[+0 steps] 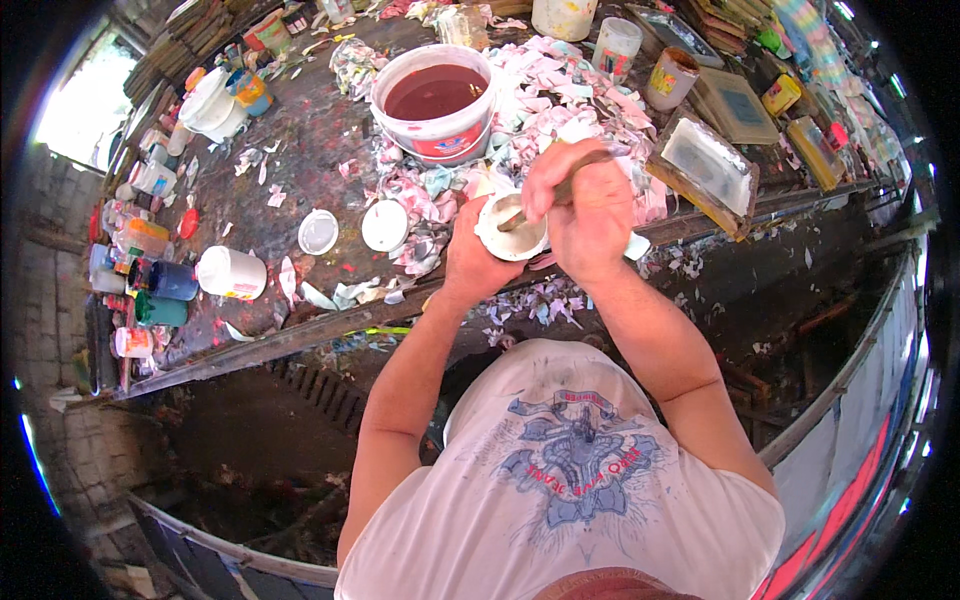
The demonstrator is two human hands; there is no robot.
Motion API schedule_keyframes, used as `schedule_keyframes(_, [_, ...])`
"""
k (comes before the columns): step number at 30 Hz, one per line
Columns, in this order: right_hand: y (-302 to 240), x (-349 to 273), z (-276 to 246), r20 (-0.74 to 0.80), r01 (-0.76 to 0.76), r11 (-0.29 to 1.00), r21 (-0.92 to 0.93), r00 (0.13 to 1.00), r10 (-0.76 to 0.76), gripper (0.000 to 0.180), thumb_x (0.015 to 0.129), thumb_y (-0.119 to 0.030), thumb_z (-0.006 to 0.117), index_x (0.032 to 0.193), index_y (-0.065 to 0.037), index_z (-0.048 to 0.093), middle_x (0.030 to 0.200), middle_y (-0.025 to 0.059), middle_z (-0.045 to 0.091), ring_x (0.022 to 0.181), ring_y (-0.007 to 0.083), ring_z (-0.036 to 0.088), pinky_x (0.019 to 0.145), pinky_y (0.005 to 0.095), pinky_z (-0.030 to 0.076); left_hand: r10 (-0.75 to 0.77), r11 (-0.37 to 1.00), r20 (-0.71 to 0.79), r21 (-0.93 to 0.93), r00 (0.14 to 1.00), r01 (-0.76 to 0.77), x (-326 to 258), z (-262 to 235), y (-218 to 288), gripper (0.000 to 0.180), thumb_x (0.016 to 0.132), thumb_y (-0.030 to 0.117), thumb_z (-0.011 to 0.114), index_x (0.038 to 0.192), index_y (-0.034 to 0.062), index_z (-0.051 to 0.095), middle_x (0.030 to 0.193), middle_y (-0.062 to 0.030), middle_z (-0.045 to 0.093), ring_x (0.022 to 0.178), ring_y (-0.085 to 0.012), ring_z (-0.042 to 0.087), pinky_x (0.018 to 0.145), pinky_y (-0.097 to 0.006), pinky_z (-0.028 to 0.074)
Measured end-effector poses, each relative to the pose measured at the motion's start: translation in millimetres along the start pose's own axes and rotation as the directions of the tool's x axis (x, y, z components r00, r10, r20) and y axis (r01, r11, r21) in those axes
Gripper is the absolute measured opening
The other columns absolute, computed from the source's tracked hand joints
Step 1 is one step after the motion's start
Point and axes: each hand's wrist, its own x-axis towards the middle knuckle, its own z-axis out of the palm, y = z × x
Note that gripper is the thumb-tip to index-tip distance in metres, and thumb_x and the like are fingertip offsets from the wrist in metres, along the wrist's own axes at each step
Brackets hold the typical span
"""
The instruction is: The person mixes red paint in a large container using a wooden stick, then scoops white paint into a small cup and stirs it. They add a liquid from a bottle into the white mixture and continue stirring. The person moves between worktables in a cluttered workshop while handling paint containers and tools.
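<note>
My left hand (474, 258) is wrapped round a small white plastic tub (497, 241), held tilted at the front edge of the table. My right hand (592, 212) is closed on a brown stick (574, 180) that dips into the pale contents of the tub. Just beyond stands a large white bucket (455, 143) filled with dark red-brown liquid. Two round white lids, one lying flat (318, 232) and another (385, 226) closer to my left hand, are on the table. Crumpled pale pink scraps (560, 105) surround the bucket.
Along the table's left side are several paint pots, among them a white tub on its side (231, 273) and a white bucket (213, 106). At the right lie framed screens (703, 165) and a stained cup (671, 79). The wooden table edge (270, 338) runs before me.
</note>
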Motion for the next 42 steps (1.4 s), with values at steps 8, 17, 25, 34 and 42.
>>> schedule_keyframes(8, [-24, 10, -7, 0.152, -0.031, 1.0, 0.002, 0.988, 0.03, 0.05, 0.121, -0.045, 0.057, 0.104, 0.001, 0.065, 0.085, 0.008, 0.063, 0.07, 0.0107, 0.053, 0.064, 0.0289, 0.042, -0.067, 0.998, 0.011, -0.001, 0.998, 0.067, 0, 0, -2, 0.096, 0.067, 0.016, 0.105, 0.148, 0.003, 0.055, 0.136, -0.0176, 0.064, 0.131, -0.0422, 0.064, 0.113, -0.051, 0.053])
schedule_keyframes(17, [-28, 10, -4, 0.252, -0.08, 0.996, -0.042, 0.964, 0.088, 0.056, 0.121, -0.051, 0.056, 0.105, 0.002, 0.069, 0.076, 0.0043, 0.06, 0.064, 0.0086, 0.049, 0.06, 0.0288, 0.04, -0.075, 0.993, -0.011, 0.089, 0.997, 0.076, 3, 1, -1, 0.092, 0.068, 0.017, 0.102, 0.146, 0.0015, 0.055, 0.134, -0.0179, 0.064, 0.131, -0.0409, 0.064, 0.113, -0.051, 0.053])
schedule_keyframes(25, [3, 3, -2, 0.113, -0.102, 0.993, 0.054, 0.989, 0.096, 0.064, 0.119, -0.057, 0.057, 0.105, 0.004, 0.072, 0.082, 0.0079, 0.063, 0.064, 0.01, 0.051, 0.058, 0.0282, 0.037, -0.074, 0.997, -0.022, 0.027, 0.997, 0.075, 3, -1, 5, 0.09, 0.066, 0.015, 0.102, 0.143, 0.0026, 0.056, 0.133, -0.0182, 0.065, 0.13, -0.0405, 0.065, 0.112, -0.051, 0.054])
schedule_keyframes(34, [1, 19, -1, 0.123, -0.022, 0.981, -0.191, 0.991, 0.046, 0.063, 0.122, -0.054, 0.053, 0.107, 0.004, 0.073, 0.077, 0.0039, 0.061, 0.063, 0.0077, 0.048, 0.057, 0.0272, 0.035, -0.057, 0.998, -0.022, 0.036, 0.998, 0.058, 3, 0, 2, 0.089, 0.067, 0.016, 0.103, 0.143, 0.0041, 0.057, 0.132, -0.0183, 0.064, 0.128, -0.0414, 0.065, 0.112, -0.052, 0.054])
schedule_keyframes(42, [3, 9, -16, 0.155, -0.122, 0.971, -0.204, 0.976, 0.155, 0.061, 0.119, -0.056, 0.057, 0.109, 0.003, 0.072, 0.068, 0.0031, 0.053, 0.061, 0.0131, 0.046, 0.059, 0.032, 0.036, -0.057, 0.995, 0.022, 0.087, 0.998, 0.055, 4, 4, -3, 0.095, 0.066, 0.019, 0.104, 0.145, 0.0044, 0.054, 0.135, -0.0193, 0.064, 0.129, -0.0428, 0.064, 0.112, -0.052, 0.053])
